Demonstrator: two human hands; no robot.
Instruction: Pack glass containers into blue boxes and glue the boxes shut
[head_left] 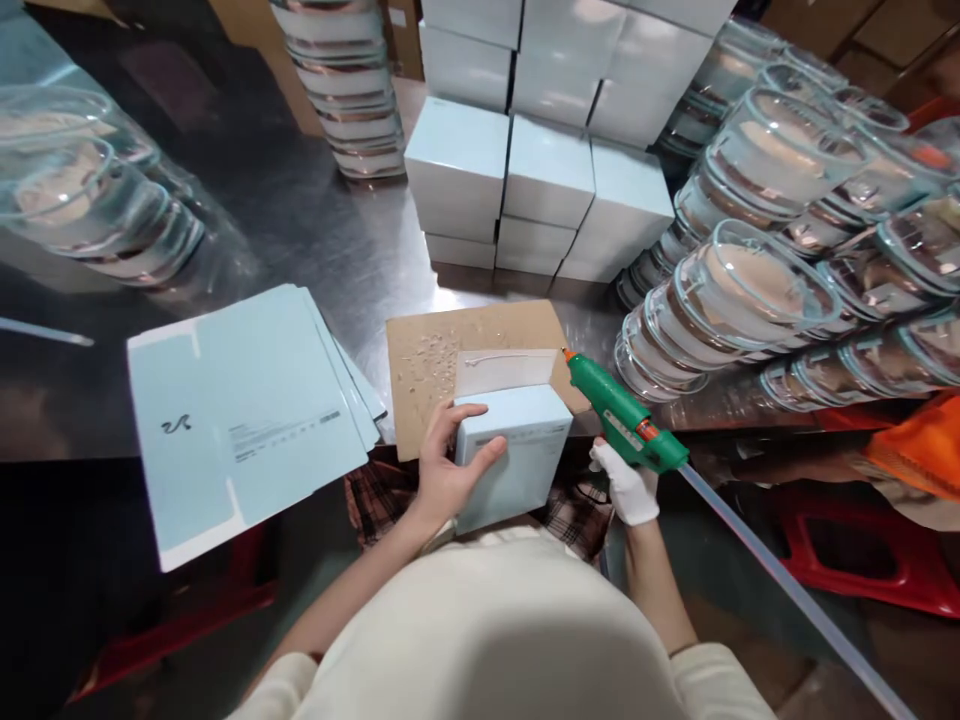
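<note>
Left grip clasps box at cardboard's edge.

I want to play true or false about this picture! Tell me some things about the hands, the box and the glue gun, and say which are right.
1. The right hand wears a white glove. True.
2. The glue gun is red. False: it is green with an orange tip.
3. The left hand holds the box. True.
4. The box's flap is shut. False: it stands open, with a line of glue on it.
5. The flat sheets lie to the right of the box. False: they lie to its left.
6. Brown cardboard lies on the table under the flap. True.
</note>
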